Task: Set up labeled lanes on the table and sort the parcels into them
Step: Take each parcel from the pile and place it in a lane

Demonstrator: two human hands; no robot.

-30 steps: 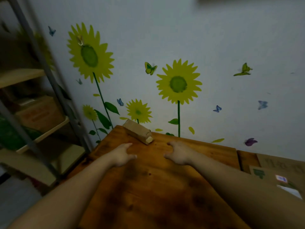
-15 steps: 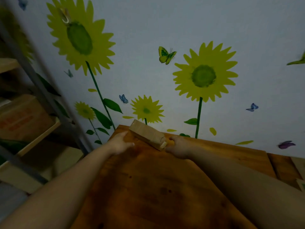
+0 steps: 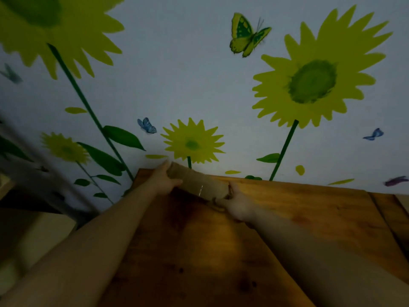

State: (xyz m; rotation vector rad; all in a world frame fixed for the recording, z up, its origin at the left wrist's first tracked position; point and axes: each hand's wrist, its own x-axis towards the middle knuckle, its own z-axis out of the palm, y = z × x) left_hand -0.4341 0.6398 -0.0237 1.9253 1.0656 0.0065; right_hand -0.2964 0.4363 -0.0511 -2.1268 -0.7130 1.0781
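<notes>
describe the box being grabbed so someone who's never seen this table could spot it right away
Start at the wooden table pushed against the wall with sunflower decals. At its far edge, just below the smallest sunflower decal, a small brown cardboard parcel lies at a slant. It is the only item on this part of the table, with the left hand and right hand gripping its two ends.

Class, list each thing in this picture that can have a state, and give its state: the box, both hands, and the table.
Box: at the table's far edge by the wall, gripped at both ends; whether lifted or resting, cannot tell.
Left hand: closed on the box's left end.
Right hand: closed on the box's right end.
Table: nothing on the visible top but the box.
</notes>
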